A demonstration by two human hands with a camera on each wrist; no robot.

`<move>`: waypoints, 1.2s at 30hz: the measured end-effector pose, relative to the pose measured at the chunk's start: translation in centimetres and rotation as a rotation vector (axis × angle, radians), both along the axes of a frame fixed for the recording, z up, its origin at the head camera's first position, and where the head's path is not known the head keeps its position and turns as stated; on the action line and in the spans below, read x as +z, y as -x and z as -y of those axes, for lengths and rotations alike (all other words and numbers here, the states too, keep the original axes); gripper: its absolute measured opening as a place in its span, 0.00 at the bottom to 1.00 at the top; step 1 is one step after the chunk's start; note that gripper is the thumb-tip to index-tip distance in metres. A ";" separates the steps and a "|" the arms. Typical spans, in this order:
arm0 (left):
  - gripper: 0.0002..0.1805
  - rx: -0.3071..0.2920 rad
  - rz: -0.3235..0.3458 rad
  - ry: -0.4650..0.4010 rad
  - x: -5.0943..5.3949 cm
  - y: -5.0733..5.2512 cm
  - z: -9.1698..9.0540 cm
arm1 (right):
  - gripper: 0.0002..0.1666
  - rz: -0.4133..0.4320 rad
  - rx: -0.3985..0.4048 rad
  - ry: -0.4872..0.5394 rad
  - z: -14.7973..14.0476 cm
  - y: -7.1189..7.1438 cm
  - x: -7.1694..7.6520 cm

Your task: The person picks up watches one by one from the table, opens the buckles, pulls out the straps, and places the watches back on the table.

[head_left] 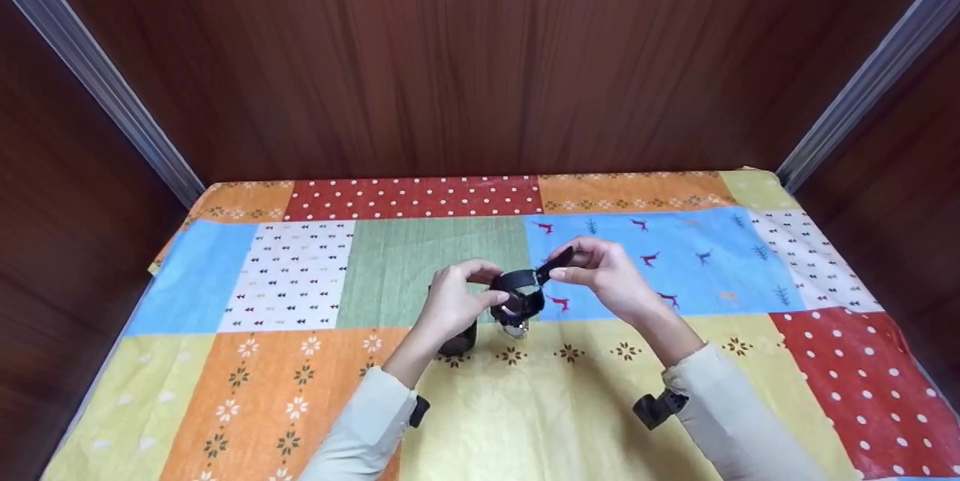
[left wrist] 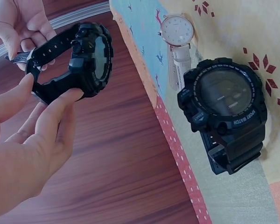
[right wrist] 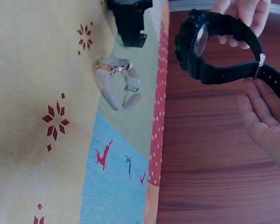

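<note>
Between both hands, raised over the table, is a black digital wristwatch [head_left: 517,295] with its strap looped through the buckle [right wrist: 261,60]. My left hand [head_left: 452,301] grips the buckle side of the strap near the watch case. My right hand [head_left: 606,277] pinches the strap's loose end [right wrist: 274,83] beyond the buckle. Below lies a second black watch [left wrist: 226,95], marked SPORT WATCH, its strap fastened. Close by on the cloth is a small watch [left wrist: 178,31] with a white dial, gold-toned case and pale strap; the hands and held watch partly hide both in the head view.
A patchwork cloth [head_left: 285,361] in bright colours covers the table. Behind it rises a dark wood panel [head_left: 480,61], with grey metal strips [head_left: 112,83] at the corners. Black wrist cameras [head_left: 658,409] sit on the pale sleeves.
</note>
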State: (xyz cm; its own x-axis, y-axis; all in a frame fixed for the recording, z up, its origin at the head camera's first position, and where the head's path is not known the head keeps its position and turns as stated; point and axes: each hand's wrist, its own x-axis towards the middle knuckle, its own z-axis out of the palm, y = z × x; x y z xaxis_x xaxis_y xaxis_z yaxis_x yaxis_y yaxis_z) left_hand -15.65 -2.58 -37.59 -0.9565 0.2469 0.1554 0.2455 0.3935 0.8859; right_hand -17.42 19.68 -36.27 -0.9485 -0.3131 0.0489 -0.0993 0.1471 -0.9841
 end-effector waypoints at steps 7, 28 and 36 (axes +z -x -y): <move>0.13 0.005 -0.007 -0.014 0.4 0.0 -0.5 | 0.17 -0.001 -0.011 0.014 0.1 -0.2 0.3; 0.05 0.004 -0.104 0.101 1.5 -0.1 -2.2 | 0.17 0.002 -0.014 0.027 0.9 -0.3 0.4; 0.03 0.018 -0.093 0.133 1.5 0.0 -2.6 | 0.15 0.012 -0.006 0.017 1.0 -0.3 0.5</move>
State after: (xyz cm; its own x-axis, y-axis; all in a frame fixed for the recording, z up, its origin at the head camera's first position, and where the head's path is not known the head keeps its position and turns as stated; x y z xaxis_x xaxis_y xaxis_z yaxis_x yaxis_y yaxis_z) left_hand -15.62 0.05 -36.10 -0.9440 0.2538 0.2109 0.3160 0.5107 0.7996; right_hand -17.10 18.67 -35.76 -0.9510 -0.3063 0.0427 -0.0864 0.1307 -0.9877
